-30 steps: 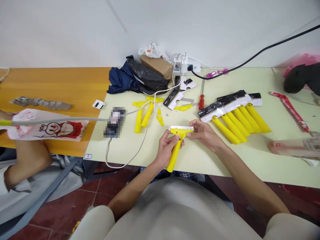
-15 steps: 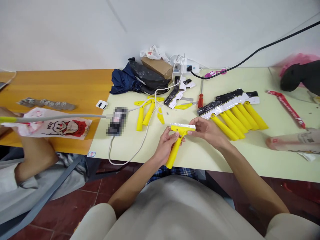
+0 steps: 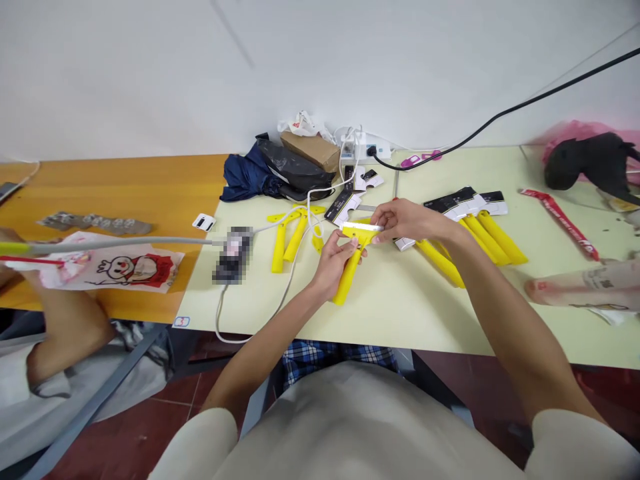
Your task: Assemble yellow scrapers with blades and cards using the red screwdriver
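My left hand (image 3: 332,265) is closed around the neck of a yellow scraper (image 3: 344,288), thumb on its face. The scraper's handle slants down toward me, and a white or silvery strip (image 3: 361,227) runs along its wide head. With fingertips pinched at the right end of that head, my right hand (image 3: 400,221) arches over the table; what exactly the fingers grip there is partly hidden. Behind my right arm lie several yellow scrapers (image 3: 493,240) with black-and-white cardboard sleeves on their heads. Loose yellow scraper handles (image 3: 279,248) rest to the left of my hands.
White cables (image 3: 287,293) loop around a blurred dark device (image 3: 233,257). At the back are a dark bag (image 3: 295,163), a power strip (image 3: 379,145), black-and-white card sleeves (image 3: 343,203) and a screwdriver shaft (image 3: 397,180). Another person's arm (image 3: 75,310) is at left, beside a printed bag (image 3: 125,263).
My right hand has risen and arched higher over the scraper's right end, now covering the screwdriver's handle. The scraper has moved up slightly in view, while the camera view has shifted a little.
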### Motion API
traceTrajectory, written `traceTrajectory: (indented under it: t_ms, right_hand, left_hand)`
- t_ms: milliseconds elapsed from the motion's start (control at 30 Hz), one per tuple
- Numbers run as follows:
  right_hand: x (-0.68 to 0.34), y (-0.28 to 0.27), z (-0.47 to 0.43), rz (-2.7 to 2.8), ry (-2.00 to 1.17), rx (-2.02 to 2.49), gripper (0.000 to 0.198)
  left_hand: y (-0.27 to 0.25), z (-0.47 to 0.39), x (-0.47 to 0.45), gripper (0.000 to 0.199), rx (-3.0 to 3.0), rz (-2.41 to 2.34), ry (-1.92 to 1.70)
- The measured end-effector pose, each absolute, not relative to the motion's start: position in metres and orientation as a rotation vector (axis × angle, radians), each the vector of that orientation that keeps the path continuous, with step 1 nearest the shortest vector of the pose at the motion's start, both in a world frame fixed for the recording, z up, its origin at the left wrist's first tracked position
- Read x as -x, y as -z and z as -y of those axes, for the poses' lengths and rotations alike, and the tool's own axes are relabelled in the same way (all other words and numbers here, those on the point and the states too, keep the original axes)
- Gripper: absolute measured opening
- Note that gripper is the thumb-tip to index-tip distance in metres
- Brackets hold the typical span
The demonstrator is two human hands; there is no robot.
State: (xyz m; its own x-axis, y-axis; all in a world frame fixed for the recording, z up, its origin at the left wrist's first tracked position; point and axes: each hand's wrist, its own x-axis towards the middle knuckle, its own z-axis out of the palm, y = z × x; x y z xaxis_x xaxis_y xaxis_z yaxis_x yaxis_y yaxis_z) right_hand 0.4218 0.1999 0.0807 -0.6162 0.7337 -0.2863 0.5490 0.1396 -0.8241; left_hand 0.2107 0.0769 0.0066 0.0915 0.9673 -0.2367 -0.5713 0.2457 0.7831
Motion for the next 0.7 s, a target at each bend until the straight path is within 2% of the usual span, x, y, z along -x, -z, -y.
traceTrajectory:
  t_ms: [100,233,333,467,633,700]
  right_hand:
    - [-0.429,-0.091,-0.228,2.335,-1.172,1.428,0.044]
    - [-0.43,-0.077,-0.262,2.293,-0.675,1.853,0.043]
    - [-0.425,-0.059,-0.274,2.342,-0.614,2.053,0.047]
    - [-0.423,-0.053,-0.276,2.444,-0.633,2.101,0.046]
    - [-0.432,-0.093,-0.263,2.519,-0.588,2.02,0.026]
    - [-0.437,-0.118,-0.25,2.489,-0.456,1.97,0.027]
  left_hand:
    - [-0.004,-0.099,-0.21,0.045,-0.532,-0.834,-1.311]
    - [0.001,-0.115,-0.205,0.045,-0.426,-0.804,-1.398]
    - [0.007,-0.115,-0.201,0.045,-0.402,-0.794,-1.401]
    - [0.014,-0.112,-0.199,0.045,-0.391,-0.793,-1.386]
    - [0.013,-0.112,-0.199,0.045,-0.361,-0.813,-1.37]
    - [0.012,-0.112,-0.199,0.044,-0.348,-0.812,-1.367]
